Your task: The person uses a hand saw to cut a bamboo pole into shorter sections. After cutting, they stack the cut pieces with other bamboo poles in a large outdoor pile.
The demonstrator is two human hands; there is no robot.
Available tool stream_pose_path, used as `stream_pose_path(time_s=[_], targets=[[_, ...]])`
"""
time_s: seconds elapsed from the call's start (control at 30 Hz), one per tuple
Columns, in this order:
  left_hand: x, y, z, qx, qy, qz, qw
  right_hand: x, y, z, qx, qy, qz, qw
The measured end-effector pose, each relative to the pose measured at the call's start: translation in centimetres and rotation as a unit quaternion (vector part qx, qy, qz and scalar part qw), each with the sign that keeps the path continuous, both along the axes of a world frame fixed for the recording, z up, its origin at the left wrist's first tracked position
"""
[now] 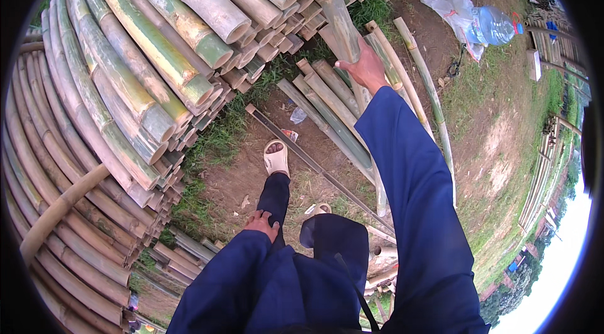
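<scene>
My right hand [368, 70] reaches forward and is closed round a thick pale-green bamboo pole [336, 13]. That pole slants from the top of the view past the end of the bamboo stack, and its lower part runs down behind my hand and sleeve. My left hand [263, 225] lies on my dark trouser leg [275, 199] near the knee, holding nothing, with its fingers spread over the cloth. Below the right hand, several cut bamboo lengths [333, 114] lie side by side on the ground.
A tall stack of bamboo poles [157, 38] fills the left, with a cross pole [69, 208] lying over it. A long thin strip [314, 167] crosses the ground by my sandalled foot [275, 156]. Plastic bag [443, 0] and large water bottle [494, 26] lie upper right.
</scene>
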State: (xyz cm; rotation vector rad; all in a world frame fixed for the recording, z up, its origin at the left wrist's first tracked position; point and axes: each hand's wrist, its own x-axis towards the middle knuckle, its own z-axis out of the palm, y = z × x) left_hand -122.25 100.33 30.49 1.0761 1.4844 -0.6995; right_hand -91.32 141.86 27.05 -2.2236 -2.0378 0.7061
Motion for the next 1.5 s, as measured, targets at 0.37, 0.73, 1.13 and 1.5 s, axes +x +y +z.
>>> stream_pose_path(time_s=[0.37, 0.73, 1.13, 1.5], targets=[[-0.6, 0.7, -0.6, 0.018, -0.029, 0.019, 0.999, 17.2, -14.5, -2.4, -0.081, 0.128, -0.261, 0.953], [4.5, 1.1, 0.2, 0.038, 0.03, 0.036, 0.998, 16.0, -25.2, -8.1, -0.095, 0.027, -0.076, 0.992], [11.1, -0.5, 1.2, -0.001, 0.103, -0.001, 0.995, 18.1, -25.6, -4.1, 0.011, 0.07, -0.101, 0.992], [12.9, -3.8, 0.8, 0.037, 0.096, 0.156, 0.982, 24.0, -12.8, 10.7, -0.053, 0.105, -0.02, 0.993]])
